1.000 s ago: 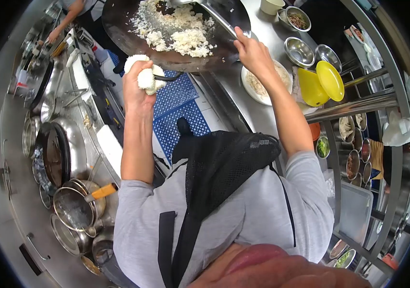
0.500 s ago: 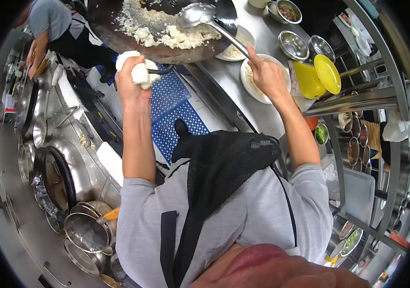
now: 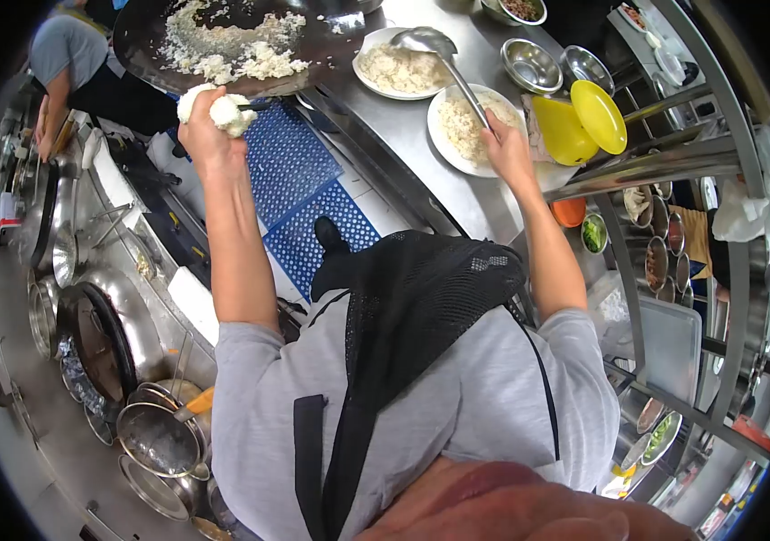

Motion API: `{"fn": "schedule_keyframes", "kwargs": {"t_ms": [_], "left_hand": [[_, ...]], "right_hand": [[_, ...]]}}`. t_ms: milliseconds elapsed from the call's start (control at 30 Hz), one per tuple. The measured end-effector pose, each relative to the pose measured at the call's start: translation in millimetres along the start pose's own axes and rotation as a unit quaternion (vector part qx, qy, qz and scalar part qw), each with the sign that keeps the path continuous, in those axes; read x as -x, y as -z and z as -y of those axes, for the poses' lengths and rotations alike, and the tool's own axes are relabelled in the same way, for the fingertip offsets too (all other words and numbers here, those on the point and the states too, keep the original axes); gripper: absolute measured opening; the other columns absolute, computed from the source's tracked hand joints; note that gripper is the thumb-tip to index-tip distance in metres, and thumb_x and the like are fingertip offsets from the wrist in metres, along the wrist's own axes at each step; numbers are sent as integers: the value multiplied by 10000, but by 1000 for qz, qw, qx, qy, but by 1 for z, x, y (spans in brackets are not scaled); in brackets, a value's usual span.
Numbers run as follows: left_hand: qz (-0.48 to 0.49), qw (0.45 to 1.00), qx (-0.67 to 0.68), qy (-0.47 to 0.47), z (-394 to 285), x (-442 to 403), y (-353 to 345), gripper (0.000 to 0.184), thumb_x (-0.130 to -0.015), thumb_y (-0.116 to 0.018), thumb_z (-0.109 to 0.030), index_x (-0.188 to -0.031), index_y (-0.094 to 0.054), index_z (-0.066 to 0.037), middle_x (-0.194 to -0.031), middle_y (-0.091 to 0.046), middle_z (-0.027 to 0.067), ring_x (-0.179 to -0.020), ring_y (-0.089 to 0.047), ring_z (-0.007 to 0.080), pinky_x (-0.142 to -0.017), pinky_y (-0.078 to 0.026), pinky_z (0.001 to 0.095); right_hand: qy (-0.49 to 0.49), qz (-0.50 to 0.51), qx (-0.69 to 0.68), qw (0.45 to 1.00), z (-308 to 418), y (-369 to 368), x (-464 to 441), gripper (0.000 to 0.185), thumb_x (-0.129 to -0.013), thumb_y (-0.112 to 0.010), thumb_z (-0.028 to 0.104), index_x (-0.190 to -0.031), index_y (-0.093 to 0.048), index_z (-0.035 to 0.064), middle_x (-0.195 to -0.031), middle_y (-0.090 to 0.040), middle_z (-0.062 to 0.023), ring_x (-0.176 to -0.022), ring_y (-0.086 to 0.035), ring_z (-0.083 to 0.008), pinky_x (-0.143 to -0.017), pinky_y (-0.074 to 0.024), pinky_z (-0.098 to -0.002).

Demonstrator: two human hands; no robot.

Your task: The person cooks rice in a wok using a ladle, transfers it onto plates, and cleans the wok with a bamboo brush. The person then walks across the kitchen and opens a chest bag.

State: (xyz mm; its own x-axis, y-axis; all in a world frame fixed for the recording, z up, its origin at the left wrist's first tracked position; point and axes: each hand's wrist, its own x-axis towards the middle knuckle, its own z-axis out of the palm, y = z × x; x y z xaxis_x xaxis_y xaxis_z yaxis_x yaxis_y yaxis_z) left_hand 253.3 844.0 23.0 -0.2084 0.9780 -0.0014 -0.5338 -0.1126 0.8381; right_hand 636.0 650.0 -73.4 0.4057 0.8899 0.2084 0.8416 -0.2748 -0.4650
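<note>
Obs.: the ladle [image 3: 422,41] has shifted away from the wok [image 3: 326,41] within the last second. Its bowl is at top centre, above the upper rice plate [image 3: 392,94]; its shaft slants over the lower rice plate [image 3: 457,163]. Contact with either plate: cannot tell. Contents of the ladle's bowl: cannot tell. Reading: the work of the right side now centres on the plates, not on the wok.

Right hand [image 3: 509,149]: fingers closed round the ladle's shaft, right of centre. Left hand [image 3: 205,142]: fingers closed on a bunched white cloth [image 3: 230,115] at the wok's dark handle, upper left. Loose rice [image 3: 268,59] lies in the wok, in a broken ring; both plates also carry rice.

Surface: steel desk [image 3: 403,135], upper centre to right. Two metal bowls [image 3: 531,68] [image 3: 588,68] sit right of the plates; a yellow container [image 3: 561,131] and yellow lid [image 3: 599,117] are just beside the lower plate.

Room: blue mat [image 3: 290,162] on the floor; pans and strainers [image 3: 160,439] at lower left; food tubs [image 3: 657,263] behind rails at right. Another person [image 3: 69,54] bends at upper left, well apart.
</note>
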Motion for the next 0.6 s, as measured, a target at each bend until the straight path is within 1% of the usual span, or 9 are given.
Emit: {"fn": "schedule_keyframes", "kwargs": {"t_ms": [33, 133, 200, 267, 333, 400, 467, 500, 600], "left_hand": [[7, 1000, 10, 14, 0, -4, 6, 61, -784, -643, -24, -833, -607, -33, -711, -616, 67, -585, -637, 216, -462, -528, 334], [23, 999, 9, 27, -3, -3, 17, 44, -811, -617, -60, -791, -582, -78, -668, -596, 44, -549, -626, 206, -437, -522, 337], [-4, 997, 67, 38, -5, 6, 16, 112, -732, -664, 9, -840, -632, 4, -754, -628, 74, -620, -639, 204, -535, -530, 327], [1, 998, 47, 50, -6, 9, 15, 41, -782, -635, -48, -799, -601, -62, -691, -604, 53, -558, -619, 205, -453, -507, 343], [8, 997, 48, 64, 0, 13, 8, 46, -804, -623, -77, -781, -586, -94, -656, -591, 42, -523, -607, 206, -408, -494, 351], [7, 995, 66, 72, 0, 19, 5, 42, -800, -625, -81, -787, -587, -92, -650, -590, 42, -515, -604, 206, -401, -490, 351], [2, 995, 75, 65, -2, 21, -2, 30, -802, -614, -80, -819, -588, -82, -645, -598, 50, -497, -605, 208, -381, -492, 340], [19, 994, 82, 67, -3, 19, -2, 26, -804, -611, -80, -816, -587, -78, -644, -598, 49, -496, -605, 210, -382, -495, 343], [9, 996, 63, 54, -3, 21, -8, 31, -808, -617, -73, -822, -592, -60, -672, -605, 51, -536, -622, 213, -406, -507, 348]], "right_hand": [[7, -19, -59, 998, -3, -7, -6, 442, -911, -568, 223, -1348, -553, 161, -793, -652, -257, -751, -643, -454, -705, -491, -513], [-22, -26, -42, 999, 31, 17, -3, 411, -913, -578, 223, -1310, -587, 119, -807, -652, -261, -785, -658, -429, -704, -493, -482], [37, -40, -97, 994, 49, 27, -9, 426, -910, -596, 184, -1334, -569, 146, -827, -645, -266, -785, -673, -381, -702, -489, -454], [97, -16, -116, 988, 70, 32, -19, 412, -918, -588, 197, -1329, -576, 180, -808, -643, -255, -782, -663, -392, -706, -485, -450], [75, 85, -48, 992, 117, 51, -28, 404, -922, -586, 225, -1325, -578, 198, -801, -648, -239, -782, -646, -409, -720, -484, -457], [151, 94, -20, 984, 127, 41, -36, 416, -928, -574, 246, -1343, -555, 210, -780, -642, -242, -734, -631, -427, -695, -477, -502], [232, 46, 96, 967, 114, 36, -31, 473, -929, -560, 218, -1396, -492, 239, -753, -631, -235, -681, -638, -417, -639, -501, -502], [242, 16, 163, 956, 104, 41, -24, 532, -923, -554, 196, -1435, -430, 272, -734, -617, -216, -644, -645, -395, -581, -516, -489], [175, 22, 202, 963, 62, 52, -15, 555, -910, -563, 187, -1440, -423, 275, -730, -611, -210, -629, -649, -378, -559, -519, -474]]}}
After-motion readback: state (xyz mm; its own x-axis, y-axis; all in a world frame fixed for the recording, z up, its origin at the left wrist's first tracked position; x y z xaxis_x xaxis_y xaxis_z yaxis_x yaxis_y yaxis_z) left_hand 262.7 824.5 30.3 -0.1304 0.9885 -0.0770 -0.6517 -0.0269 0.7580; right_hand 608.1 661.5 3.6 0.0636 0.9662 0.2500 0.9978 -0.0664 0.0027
